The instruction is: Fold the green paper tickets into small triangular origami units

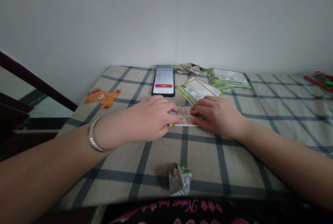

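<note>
A small printed paper leaflet, white with orange text blocks, lies flat on the checked tablecloth between my hands. My left hand holds its left end down, thumb and forefinger a little apart on the paper. At the right end, my right hand has its fingers bent and closed on the edge; its fingertips partly cover the paper. Just beyond are loose green-and-white leaflets. Close to my body stands a folded, crumpled paper piece with green and orange print.
A phone with a lit screen lies behind my left hand. A stack of leaflets and folded paper pieces lie by the wall. Red and green items sit far right. The checked tablecloth bears a bear picture.
</note>
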### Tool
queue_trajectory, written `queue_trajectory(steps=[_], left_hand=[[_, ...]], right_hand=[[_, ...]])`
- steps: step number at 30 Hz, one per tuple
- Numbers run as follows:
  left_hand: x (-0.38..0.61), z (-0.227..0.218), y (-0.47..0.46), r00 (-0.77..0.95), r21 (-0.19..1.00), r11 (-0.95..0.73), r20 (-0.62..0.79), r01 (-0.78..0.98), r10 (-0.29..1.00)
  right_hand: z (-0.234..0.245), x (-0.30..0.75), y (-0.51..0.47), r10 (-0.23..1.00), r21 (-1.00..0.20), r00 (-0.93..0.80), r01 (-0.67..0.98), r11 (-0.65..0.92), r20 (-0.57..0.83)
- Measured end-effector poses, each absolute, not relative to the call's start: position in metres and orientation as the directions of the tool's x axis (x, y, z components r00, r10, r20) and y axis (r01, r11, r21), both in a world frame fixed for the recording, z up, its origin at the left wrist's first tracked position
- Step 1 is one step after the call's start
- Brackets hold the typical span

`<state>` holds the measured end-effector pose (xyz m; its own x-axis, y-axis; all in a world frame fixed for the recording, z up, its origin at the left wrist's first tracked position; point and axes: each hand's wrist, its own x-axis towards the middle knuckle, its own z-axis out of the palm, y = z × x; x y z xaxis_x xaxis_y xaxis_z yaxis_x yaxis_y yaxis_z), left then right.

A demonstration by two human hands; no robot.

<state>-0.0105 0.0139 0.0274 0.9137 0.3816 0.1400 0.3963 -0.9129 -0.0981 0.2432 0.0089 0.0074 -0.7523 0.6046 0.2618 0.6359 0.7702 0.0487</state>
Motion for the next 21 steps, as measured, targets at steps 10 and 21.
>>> queue_trajectory(steps=[10,21], left_hand=[[-0.0078,0.0297,0.0147,0.928,0.141,-0.926,0.087,0.35,0.363],[-0.0062,0.028,0.0104,0.941,0.083,-0.94,0.054,0.33,0.335]], right_hand=[[0.0066,0.242,0.0074,0.622,0.065,-0.744,0.652,0.755,0.245],[0.0051,0.2413,0.0091,0.607,0.061,-0.75,0.641,0.765,0.265]])
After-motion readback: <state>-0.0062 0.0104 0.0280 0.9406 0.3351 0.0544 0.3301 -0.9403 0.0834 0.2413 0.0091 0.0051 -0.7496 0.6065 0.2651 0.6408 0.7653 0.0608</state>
